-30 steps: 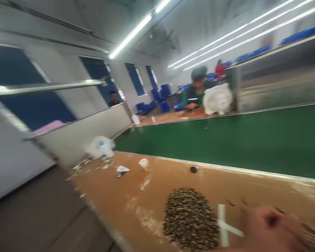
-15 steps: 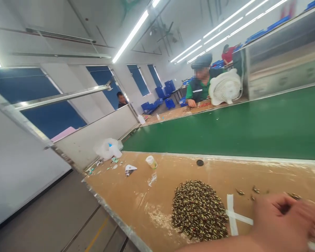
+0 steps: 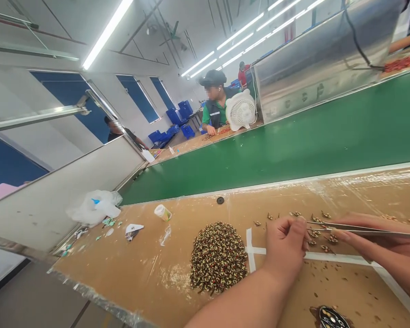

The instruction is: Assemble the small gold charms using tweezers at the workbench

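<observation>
Gripping metal tweezers (image 3: 362,227) in the right hand (image 3: 391,255), I have the left hand (image 3: 287,239) pinched at their tips; cannot tell from here whether it holds a piece. Small brown-and-cream pieces (image 3: 325,248) lie around the tips, a heap (image 3: 218,257) of similar ones just left of the white tape (image 3: 250,262): probably light, stiff, fragile at the thin stems, best taken by the body. Most room lies left of the heap, out to the film-wrapped edge of the surface (image 3: 133,269); green belt (image 3: 198,171) borders the far side.
</observation>
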The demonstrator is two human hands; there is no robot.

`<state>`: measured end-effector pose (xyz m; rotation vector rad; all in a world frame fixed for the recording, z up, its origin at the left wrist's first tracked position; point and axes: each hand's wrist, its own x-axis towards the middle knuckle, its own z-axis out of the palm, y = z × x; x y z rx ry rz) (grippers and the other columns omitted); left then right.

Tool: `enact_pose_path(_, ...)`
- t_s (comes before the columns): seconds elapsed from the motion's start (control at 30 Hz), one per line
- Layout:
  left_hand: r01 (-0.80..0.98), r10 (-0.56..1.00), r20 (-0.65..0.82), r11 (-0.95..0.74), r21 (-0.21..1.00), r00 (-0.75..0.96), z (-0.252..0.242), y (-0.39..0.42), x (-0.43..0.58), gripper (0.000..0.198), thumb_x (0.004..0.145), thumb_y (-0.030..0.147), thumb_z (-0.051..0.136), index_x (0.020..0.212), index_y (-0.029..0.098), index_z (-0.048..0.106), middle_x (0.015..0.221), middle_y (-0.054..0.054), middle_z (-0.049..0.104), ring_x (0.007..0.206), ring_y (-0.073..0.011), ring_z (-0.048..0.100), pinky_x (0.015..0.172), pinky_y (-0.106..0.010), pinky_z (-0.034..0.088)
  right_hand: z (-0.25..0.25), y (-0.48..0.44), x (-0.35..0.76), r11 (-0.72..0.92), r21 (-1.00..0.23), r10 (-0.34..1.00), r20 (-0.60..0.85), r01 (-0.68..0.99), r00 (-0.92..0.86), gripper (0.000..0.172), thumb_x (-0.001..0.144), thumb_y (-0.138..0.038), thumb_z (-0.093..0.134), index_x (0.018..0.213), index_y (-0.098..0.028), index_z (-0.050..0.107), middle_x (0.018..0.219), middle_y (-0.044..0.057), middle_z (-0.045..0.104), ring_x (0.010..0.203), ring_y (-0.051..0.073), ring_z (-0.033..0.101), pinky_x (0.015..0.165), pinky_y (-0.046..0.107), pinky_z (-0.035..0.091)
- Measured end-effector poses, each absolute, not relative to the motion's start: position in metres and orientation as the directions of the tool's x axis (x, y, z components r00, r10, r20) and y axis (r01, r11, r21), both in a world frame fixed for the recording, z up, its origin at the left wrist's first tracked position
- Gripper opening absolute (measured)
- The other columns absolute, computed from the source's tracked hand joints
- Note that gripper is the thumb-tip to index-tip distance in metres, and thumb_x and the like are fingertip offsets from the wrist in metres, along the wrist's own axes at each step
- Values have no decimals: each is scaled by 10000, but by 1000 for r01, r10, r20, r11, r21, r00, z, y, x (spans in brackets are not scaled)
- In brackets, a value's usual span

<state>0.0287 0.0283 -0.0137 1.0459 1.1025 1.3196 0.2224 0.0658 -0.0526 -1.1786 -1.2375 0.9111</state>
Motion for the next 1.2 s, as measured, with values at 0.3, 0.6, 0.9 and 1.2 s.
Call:
enact_pose_path(0.3,-304,999,-44,41,952,-6,-16,33,32,800,742,944,763,611,198,506,455,59,437,368,-49,326,394,-206,225,5,53,221,202,-978,979,201,43,-20,537,636,-776,961,751,-254,902,691,155,772,621,247,704,554,406,537)
enact_pose_path(0.6,-473,965,-79,193,860,249,-2,38,31,710,911,718,808,586,199,449,442,60,424,354,-62,330,388,-192,276,7,56,219,344,-928,916,365,-145,-166,161,867,-376,878,802,-229,861,650,-19,656,590,104,526,582,285,456)
enact_pose_path(0.9,-474,949,-96,236,848,301,1,36,33,710,948,696,780,567,202,441,449,52,407,368,-71,345,386,-192,272,4,56,220,330,-937,920,347,-116,-183,237,854,-457,918,832,-228,864,702,-5,684,656,127,576,626,303,479)
enact_pose_path(1.2,-465,941,-115,261,846,319,0,36,32,672,961,664,786,598,199,462,471,58,411,385,-69,364,383,-178,284,7,55,220,298,-939,927,327,-170,-181,277,849,-493,927,829,-228,848,682,-11,654,636,121,568,588,298,474)
